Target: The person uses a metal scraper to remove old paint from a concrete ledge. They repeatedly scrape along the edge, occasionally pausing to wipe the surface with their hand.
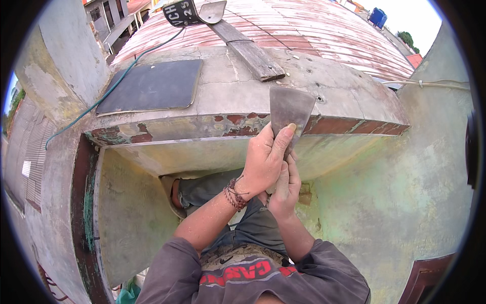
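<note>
A wide metal putty knife (291,108) points away from me, its blade upright over the front edge of the concrete ledge (235,87). My left hand (265,163) is closed around the lower blade and neck, with the thumb pressed on the blade's face. Just below and to the right, my right hand (285,188) grips the tool's lower part; the handle is mostly hidden by the fingers. The two hands touch. Pale dust covers the fingers. Along the ledge's front face, brown-red paint (338,125) shows in patches beside bare grey areas.
On the ledge lie a dark flat sheet (152,85) and a weathered wooden board (254,57) with bent metal plates at its far end. A green cable (114,87) crosses the left side. Beyond is a corrugated roof (322,34); plastered walls (395,182) stand at both sides.
</note>
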The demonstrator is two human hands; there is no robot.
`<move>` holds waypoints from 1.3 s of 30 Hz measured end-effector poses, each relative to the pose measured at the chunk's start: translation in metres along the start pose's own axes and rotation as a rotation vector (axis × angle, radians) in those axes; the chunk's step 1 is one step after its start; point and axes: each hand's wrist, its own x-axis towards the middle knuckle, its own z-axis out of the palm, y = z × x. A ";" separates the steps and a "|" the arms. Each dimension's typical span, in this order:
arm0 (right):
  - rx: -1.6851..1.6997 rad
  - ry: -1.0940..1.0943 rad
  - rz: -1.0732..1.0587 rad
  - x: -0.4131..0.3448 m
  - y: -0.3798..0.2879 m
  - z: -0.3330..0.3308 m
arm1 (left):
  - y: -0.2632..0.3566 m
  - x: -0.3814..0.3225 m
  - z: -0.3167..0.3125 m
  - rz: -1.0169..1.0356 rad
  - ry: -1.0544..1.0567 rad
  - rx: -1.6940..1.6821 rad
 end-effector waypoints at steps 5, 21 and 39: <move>0.024 0.043 0.081 -0.034 0.007 -0.013 | -0.025 -0.037 0.010 -0.040 0.011 0.044; -0.007 0.017 0.133 -0.030 0.025 -0.014 | -0.043 -0.029 -0.005 -0.157 0.023 -0.020; 0.080 0.056 0.143 -0.040 0.024 -0.005 | -0.054 -0.040 -0.004 -0.078 0.074 0.043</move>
